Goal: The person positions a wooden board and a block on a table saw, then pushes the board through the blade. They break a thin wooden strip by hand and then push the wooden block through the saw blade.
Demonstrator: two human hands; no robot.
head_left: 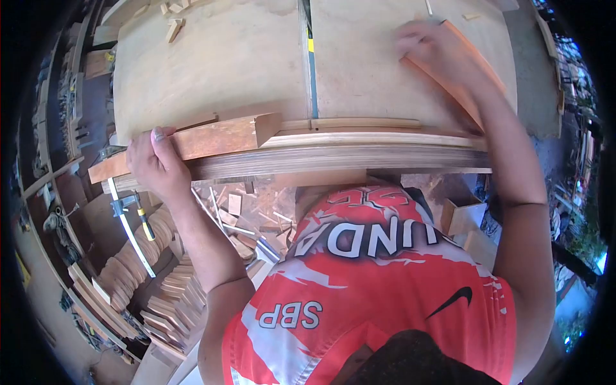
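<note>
My left hand (157,163) is closed round the left part of a reddish-brown wooden piece (218,138), with the thumb on top. The piece lies at a slight slant along the front edge of the worktable, its cut end facing right. At the upper right, my right hand (427,48) is smeared by motion above the pale tabletop (359,70). An orange-edged curved piece (475,64) shows beside and partly behind that hand and wrist. Whether its fingers hold anything is too blurred to see.
A bar clamp (131,237) hangs at the table's left front corner. Stacked cut wood pieces (173,301) stand below left, with offcuts (236,204) on the floor. A thin wooden strip (366,122) lies near the front edge. Small wood scraps (174,29) rest at the upper left.
</note>
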